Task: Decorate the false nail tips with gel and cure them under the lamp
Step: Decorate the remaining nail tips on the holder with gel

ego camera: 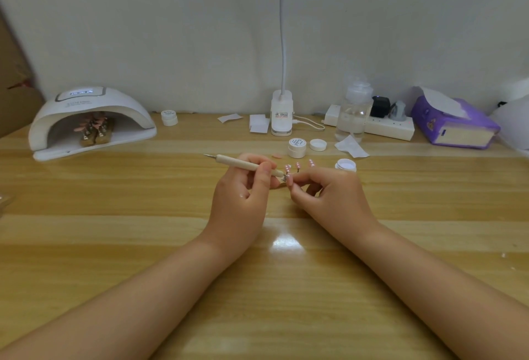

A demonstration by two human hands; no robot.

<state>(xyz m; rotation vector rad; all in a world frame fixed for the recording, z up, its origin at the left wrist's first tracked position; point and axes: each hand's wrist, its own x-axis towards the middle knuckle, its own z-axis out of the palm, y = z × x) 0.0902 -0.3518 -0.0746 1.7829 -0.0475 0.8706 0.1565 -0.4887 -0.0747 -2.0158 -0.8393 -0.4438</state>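
We see the curing lamp (91, 122) far left on our table (143, 245), jars (296, 147) centre-back, tissue box (455, 124) right.

A wooden-handled dotting tool (243, 163) is held slanted in front of the white curing lamp (91, 122), its metal point toward the lamp. Pink nail tips on stands (96, 127) are seen inside the lamp (details blurred). Right of the lamp, dotted pink tips (298, 165) and an open gel pot (345, 165) are placed.
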